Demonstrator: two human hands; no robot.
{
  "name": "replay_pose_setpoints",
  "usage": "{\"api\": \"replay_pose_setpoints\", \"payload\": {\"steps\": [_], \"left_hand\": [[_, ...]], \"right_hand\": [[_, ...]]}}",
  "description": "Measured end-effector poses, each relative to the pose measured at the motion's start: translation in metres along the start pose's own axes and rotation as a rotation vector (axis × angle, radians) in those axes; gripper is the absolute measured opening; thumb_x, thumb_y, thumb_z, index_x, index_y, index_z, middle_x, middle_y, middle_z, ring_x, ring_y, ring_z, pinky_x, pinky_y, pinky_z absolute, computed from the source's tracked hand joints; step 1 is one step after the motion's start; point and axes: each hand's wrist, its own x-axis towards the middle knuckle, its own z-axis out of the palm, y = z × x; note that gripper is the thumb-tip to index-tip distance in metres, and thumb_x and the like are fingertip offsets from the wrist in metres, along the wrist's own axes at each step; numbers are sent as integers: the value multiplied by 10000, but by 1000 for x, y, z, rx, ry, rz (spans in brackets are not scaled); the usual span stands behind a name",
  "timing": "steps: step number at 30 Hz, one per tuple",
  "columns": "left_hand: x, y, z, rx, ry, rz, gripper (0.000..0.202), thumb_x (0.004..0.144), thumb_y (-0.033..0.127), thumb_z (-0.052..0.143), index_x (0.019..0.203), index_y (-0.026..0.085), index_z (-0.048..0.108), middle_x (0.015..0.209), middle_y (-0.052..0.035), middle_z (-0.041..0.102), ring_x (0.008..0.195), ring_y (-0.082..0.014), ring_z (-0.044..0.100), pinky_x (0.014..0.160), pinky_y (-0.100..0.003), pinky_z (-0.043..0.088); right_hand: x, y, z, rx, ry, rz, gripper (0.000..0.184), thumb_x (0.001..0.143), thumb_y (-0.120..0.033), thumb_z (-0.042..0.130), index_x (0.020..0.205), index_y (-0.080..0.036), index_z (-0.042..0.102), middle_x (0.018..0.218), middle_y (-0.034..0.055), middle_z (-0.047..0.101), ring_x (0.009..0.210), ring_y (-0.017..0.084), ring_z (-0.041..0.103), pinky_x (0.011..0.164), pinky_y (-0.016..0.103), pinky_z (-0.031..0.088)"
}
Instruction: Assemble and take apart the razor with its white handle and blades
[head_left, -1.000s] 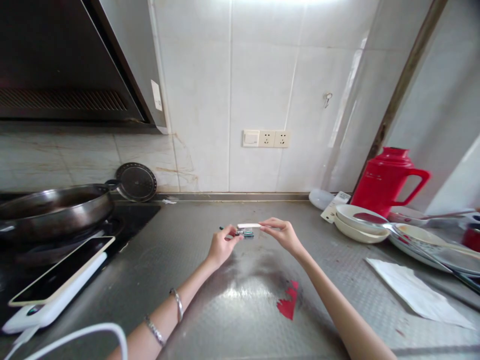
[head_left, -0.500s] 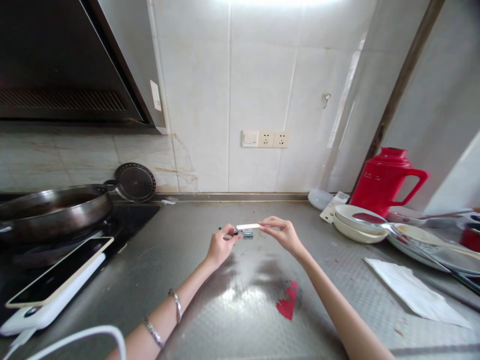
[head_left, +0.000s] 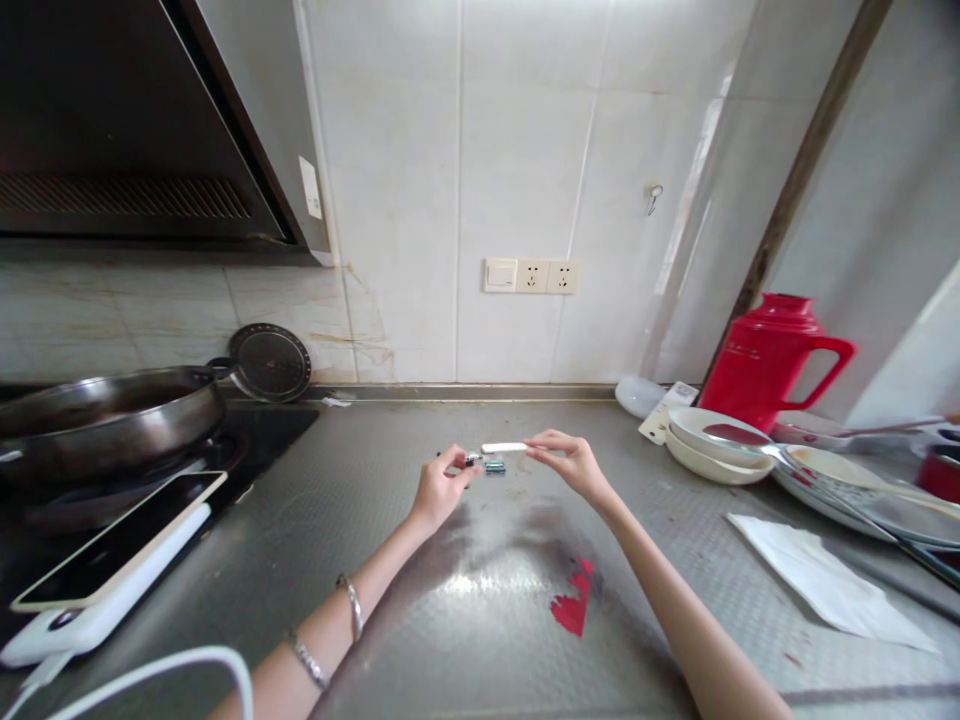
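Observation:
My right hand (head_left: 574, 468) pinches the end of a slim white bar (head_left: 504, 447), held nearly level above the counter. My left hand (head_left: 444, 485) is closed, thumb against fingers, on a small dark-and-silver piece (head_left: 472, 459) just left of the bar's free end. What that piece is cannot be made out. Below the bar, between both hands, green batteries (head_left: 495, 467) lie side by side on the metal counter (head_left: 420, 640). A torn red scrap (head_left: 574, 600) lies nearer to me, between my forearms.
On the left, a phone (head_left: 124, 540) rests on a white power bank (head_left: 112, 600) with a white cable (head_left: 187, 657), near a steel pan (head_left: 112, 420) on the hob. Bowls (head_left: 709, 455), a red thermos jug (head_left: 772, 360) and a white napkin (head_left: 825, 585) stand or lie at right.
My right hand has moved slightly right and up with the white bar. The bar's free end is now farther from my left hand, which has barely moved.

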Motion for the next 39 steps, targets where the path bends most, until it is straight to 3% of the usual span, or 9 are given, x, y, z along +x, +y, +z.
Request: {"api": "replay_pose_setpoints", "payload": {"steps": [12, 17, 21, 39], "left_hand": [[1, -1, -1, -6, 8, 24, 220, 705, 365, 634, 677, 170, 534, 648, 20, 582, 581, -104, 554, 539, -191, 474], [1, 1, 0, -1, -7, 17, 197, 698, 338, 642, 675, 171, 541, 652, 18, 605, 578, -104, 564, 537, -187, 463], [0, 1, 0, 22, -1, 13, 196, 700, 330, 641, 664, 170, 532, 652, 19, 599, 600, -107, 564, 557, -185, 456], [-1, 1, 0, 42, -26, 26, 189, 697, 339, 639, 670, 173, 553, 638, 21, 587, 577, -102, 554, 555, -184, 465]], "right_hand": [[0, 4, 0, 19, 10, 22, 256, 725, -412, 655, 859, -206, 730, 847, 70, 688, 789, 192, 614, 693, 299, 471], [0, 2, 4, 45, -54, 14, 242, 728, -399, 657, 850, -203, 731, 833, 68, 686, 765, 182, 615, 672, 284, 470], [0, 3, 2, 29, -14, 18, 254, 723, -409, 658, 856, -204, 730, 828, 66, 685, 767, 184, 612, 673, 287, 468], [0, -9, 8, -3, -42, -25, 254, 752, -417, 628, 870, -216, 727, 818, 60, 675, 756, 178, 612, 702, 294, 473]]}}
